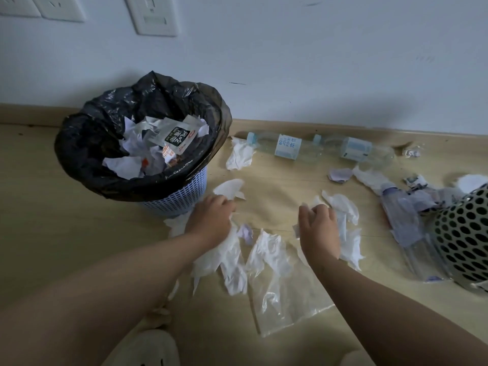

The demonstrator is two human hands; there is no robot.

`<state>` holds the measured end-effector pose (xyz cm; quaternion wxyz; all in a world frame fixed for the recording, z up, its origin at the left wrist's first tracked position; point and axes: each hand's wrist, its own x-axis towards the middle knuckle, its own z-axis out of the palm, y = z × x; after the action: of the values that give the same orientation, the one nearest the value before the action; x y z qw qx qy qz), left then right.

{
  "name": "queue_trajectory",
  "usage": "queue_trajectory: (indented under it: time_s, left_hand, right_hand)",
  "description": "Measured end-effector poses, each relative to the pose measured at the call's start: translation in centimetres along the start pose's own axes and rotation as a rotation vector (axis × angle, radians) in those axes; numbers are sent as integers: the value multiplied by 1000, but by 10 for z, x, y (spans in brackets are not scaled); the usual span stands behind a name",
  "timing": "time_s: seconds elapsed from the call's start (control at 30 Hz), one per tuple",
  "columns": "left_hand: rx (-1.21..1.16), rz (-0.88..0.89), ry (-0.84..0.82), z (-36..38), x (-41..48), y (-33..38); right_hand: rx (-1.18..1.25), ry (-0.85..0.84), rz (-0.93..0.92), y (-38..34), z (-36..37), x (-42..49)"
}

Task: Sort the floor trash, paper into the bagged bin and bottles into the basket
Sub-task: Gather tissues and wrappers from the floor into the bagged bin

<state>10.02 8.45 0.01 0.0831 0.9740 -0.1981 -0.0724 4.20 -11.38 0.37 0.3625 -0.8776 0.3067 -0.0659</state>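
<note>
White paper litters the wooden floor [264, 186] in the head view, and we judge the paper-gathering step to be in hand. Our left hand [211, 217] curls its fingers down into a crumpled sheet [224, 257] just beside the bagged bin [79, 143], which already holds paper and wrappers. Our right hand [319, 225] bunches its fingers round a torn tissue [348, 233] nearer the middle of the floor. More scraps lie between the hands, some over a clear plastic bag [285, 294]. A labelled bottle [285, 146] and a second bottle [353, 151] lie end to end along the wall. A third bottle [404, 215] lies on the floor against the perforated basket [464, 233] at the right edge, and we cannot see inside it. Next, we think, both handfuls should be lifted over the black liner's rim and dropped, squeezed firmly so the thin pieces do not slip loose.
</note>
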Motion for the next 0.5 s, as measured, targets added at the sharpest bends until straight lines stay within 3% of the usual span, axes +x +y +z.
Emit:
queue_trajectory:
  time_s: [0.13,0.23,0.3,0.4,0.5]
  left_hand:
    - [-118,188,-95,12,-5,42]
    - [60,252,-430,32,-24,57]
    - [149,247,-568,42,-36,58]
    - [220,297,-502,43,-43,55]
    - [283,342,-455,38,-38,45]
  right_hand:
    - [-50,-3,-165,-3,5,-4]
    - [-383,-290,-254,6,9,-7]
    - [-562,-504,-212,15,10,-14]
    - [-697,-678,-167,28,11,-31]
    - [-758,-690,-205,33,12,-41]
